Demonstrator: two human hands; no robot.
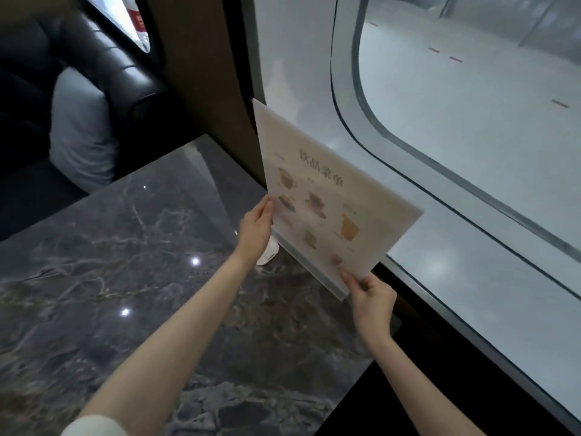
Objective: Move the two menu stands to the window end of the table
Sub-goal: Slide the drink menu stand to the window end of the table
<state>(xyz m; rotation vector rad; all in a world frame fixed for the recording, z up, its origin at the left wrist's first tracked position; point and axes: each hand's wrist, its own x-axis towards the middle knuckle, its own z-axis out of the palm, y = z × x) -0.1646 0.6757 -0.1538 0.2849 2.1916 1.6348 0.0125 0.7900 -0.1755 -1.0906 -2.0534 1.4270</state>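
A person holds one menu stand (333, 202) with both hands at the far right end of the desk (125, 262), right by the window (471, 105). The menu stand is a big pale card with pictures of cups and drinks on it (the words on top are too blurry to read). It leans a bit, and its clear base strip runs along the bottom edge, close to the desk's right edge. I cannot tell if the base is touching the desk.

The left hand (256, 229) is on the card's left edge, with its fingers (267, 206) held flat and close together against the card. The right hand (372, 305) is at the near bottom corner, with its fingers (355, 280) pinched on the card and the base strip.

A small white thing (268, 254) sits on the desk just behind the left hand, partly hidden by the hand and the card. I cannot tell what it is.

The desk top is dark gray stone with pale veins and bright spots of light. Past the desk on the far left is a black seat (103, 51) with a gray cushion (78, 133) on it. A brown wall post (201, 73) stands between the seat and the window.
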